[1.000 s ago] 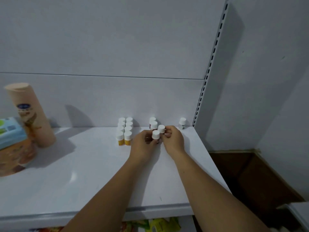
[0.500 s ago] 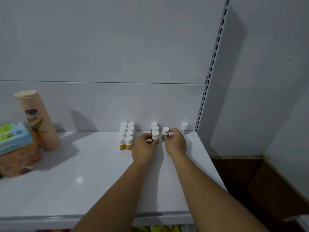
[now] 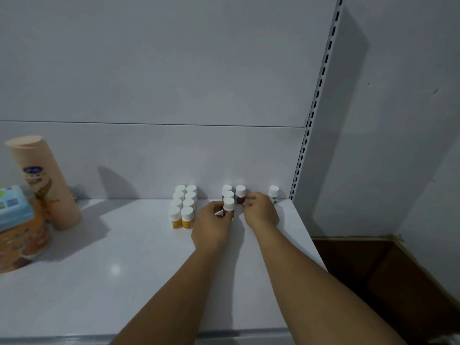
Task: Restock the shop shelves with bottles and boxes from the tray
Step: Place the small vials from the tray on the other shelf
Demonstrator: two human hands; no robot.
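Looking down from the head view, both forearms reach across a white shelf [image 3: 112, 270] to a cluster of small white-capped bottles near its back edge. The left hand [image 3: 211, 225] has its thumb and fingers curled round the front brown bottle [image 3: 228, 206], which stands upright on the shelf at the head of a short column; two more capped bottles [image 3: 227, 191] stand directly behind it, close together. The right hand [image 3: 261, 212] pinches a second brown bottle [image 3: 240, 194] with its fingertips, upright and just beside that column on the right, close to the back panel. To the left, near but apart, a block of yellow-labelled bottles [image 3: 184, 205] stands in two neat rows. To the right, a lone green-labelled bottle [image 3: 273, 194] stands by the slotted upright [image 3: 313, 105] at the shelf's corner. Well apart at the far left, a tall peach tube [image 3: 42, 180] leans beside an orange tub [image 3: 20, 245] with a blue pack [image 3: 12, 205] resting on top.
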